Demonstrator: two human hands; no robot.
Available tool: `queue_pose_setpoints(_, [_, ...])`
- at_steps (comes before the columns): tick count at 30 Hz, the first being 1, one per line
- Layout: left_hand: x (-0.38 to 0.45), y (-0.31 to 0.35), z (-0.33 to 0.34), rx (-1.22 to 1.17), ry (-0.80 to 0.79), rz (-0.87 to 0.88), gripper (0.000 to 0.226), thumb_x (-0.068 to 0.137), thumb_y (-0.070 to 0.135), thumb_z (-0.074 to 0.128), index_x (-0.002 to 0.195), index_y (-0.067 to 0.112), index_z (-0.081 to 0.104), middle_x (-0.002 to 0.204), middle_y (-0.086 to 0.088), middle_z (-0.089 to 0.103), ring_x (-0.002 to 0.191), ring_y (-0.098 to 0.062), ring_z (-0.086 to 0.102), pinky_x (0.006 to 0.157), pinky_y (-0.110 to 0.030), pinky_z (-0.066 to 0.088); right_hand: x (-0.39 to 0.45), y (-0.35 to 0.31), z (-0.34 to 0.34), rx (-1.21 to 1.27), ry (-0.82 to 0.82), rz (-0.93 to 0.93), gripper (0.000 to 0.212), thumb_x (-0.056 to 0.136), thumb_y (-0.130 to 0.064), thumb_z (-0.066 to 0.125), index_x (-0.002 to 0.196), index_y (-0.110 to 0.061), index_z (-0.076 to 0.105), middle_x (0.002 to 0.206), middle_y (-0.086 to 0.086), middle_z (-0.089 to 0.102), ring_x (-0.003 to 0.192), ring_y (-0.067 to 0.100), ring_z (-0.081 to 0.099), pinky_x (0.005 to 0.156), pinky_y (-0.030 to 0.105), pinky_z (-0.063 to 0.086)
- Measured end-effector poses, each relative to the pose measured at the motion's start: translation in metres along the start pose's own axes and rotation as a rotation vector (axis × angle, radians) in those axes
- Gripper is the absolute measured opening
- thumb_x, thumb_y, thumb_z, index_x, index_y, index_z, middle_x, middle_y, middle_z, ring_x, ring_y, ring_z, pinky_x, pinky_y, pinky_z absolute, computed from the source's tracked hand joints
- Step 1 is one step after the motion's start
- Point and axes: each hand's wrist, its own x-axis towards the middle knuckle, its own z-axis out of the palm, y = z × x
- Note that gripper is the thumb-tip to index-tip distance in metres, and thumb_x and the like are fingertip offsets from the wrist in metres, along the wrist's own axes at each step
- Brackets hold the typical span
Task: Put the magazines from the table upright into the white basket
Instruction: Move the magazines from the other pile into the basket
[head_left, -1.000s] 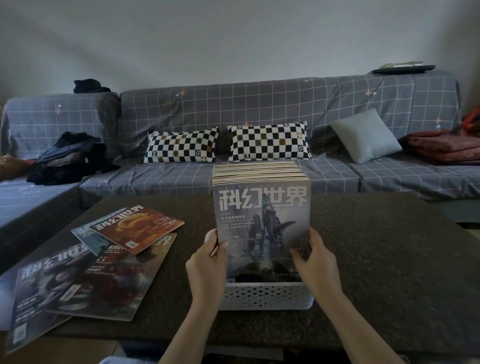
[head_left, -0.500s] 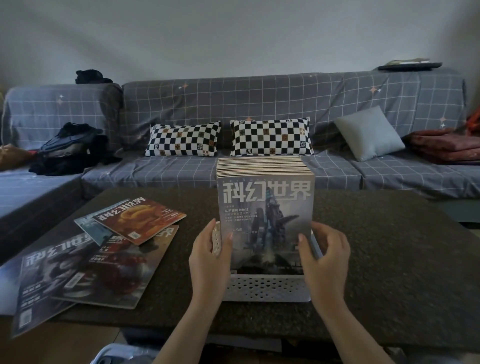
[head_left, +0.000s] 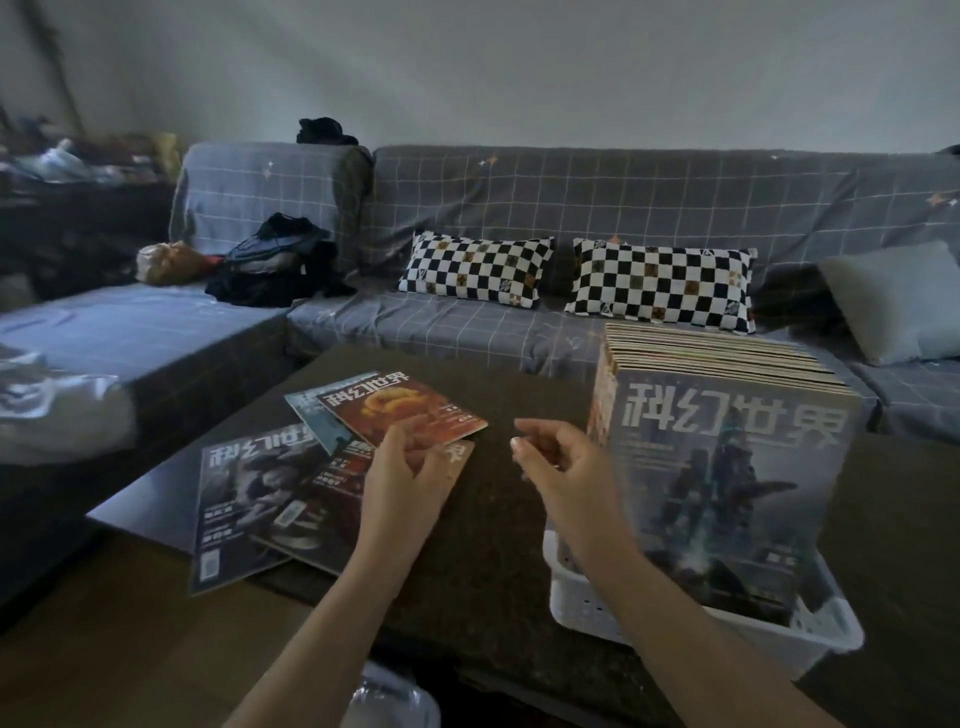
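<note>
Head cam: four loose magazines (head_left: 332, 483) lie fanned flat on the table (head_left: 498, 545), at 9 o'clock of the white basket (head_left: 587, 608), which is already packed w/ upright mags. My left hand (head_left: 402, 480) hovers open over the orange-cover one (head_left: 402, 413), gripping nothing; right hand (head_left: 563, 465) is half-curled, empty, btwn pile and basket. Risks, imo: pinching two overlapping covers at once, or the near-full basket refusing another, buckling it or tipping the row.

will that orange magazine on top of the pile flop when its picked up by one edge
Probably: the orange magazine looks thin and soft-covered, so it should sag. It lies loose on the other magazines, so it may slide first. Likely light for the left hand.
</note>
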Motion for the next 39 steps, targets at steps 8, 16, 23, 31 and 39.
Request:
queue_pose_setpoints(8, [0.073, -0.078, -0.024, 0.169, 0.059, -0.209, 0.032, 0.092, 0.026, 0.053, 0.123, 0.016, 0.057, 0.114, -0.002, 0.063, 0.094, -0.013, 0.058, 0.064, -0.021, 0.040, 0.077, 0.051, 0.115, -0.172, -0.133, 0.167, 0.009, 0.084, -0.027, 0.066, 0.091, -0.030, 0.060, 0.084, -0.016, 0.059, 0.073, -0.006, 0.053, 0.057, 0.007, 0.037])
queue_pose_setpoints(16, [0.119, -0.122, -0.011, 0.228, 0.063, -0.322, 0.027, 0.095, 0.027, 0.049, 0.113, 0.012, 0.062, 0.108, -0.007, 0.066, 0.087, -0.018, 0.058, 0.071, -0.031, 0.042, 0.145, 0.118, 0.174, -0.520, -0.196, 0.299, 0.046, 0.081, -0.039, 0.067, 0.123, -0.020, 0.060, 0.125, 0.001, 0.061, 0.115, 0.020, 0.055, 0.092, 0.032, 0.044])
queue_pose_setpoints(23, [0.137, -0.130, 0.006, 0.421, 0.078, -0.345, 0.045, 0.093, 0.042, 0.051, 0.131, 0.018, 0.052, 0.123, -0.001, 0.061, 0.110, -0.021, 0.057, 0.077, -0.032, 0.041, 0.194, 0.154, 0.172, -0.841, -0.292, 0.473, 0.095, 0.072, -0.068, 0.060, 0.146, -0.019, 0.028, 0.151, 0.007, 0.032, 0.138, 0.032, 0.028, 0.108, 0.047, 0.026])
queue_pose_setpoints(31, [0.143, -0.128, 0.014, 0.146, 0.229, -0.503, 0.041, 0.083, 0.033, 0.066, 0.121, 0.020, 0.059, 0.112, 0.000, 0.066, 0.103, -0.022, 0.061, 0.088, -0.038, 0.050, 0.199, 0.147, 0.161, -0.971, -0.335, 0.558, 0.110, 0.054, -0.079, 0.065, 0.137, -0.011, 0.042, 0.146, 0.016, 0.031, 0.134, 0.036, 0.029, 0.107, 0.046, 0.027])
queue_pose_setpoints(39, [0.135, -0.124, 0.001, -0.263, 0.116, -0.574, 0.007, 0.092, 0.017, 0.060, 0.098, 0.019, 0.062, 0.101, -0.006, 0.067, 0.094, -0.026, 0.065, 0.082, -0.046, 0.057, 0.167, 0.123, 0.153, -0.958, -0.352, 0.636, 0.115, 0.049, -0.075, 0.072, 0.138, -0.010, 0.040, 0.145, 0.015, 0.037, 0.131, 0.033, 0.038, 0.105, 0.043, 0.032])
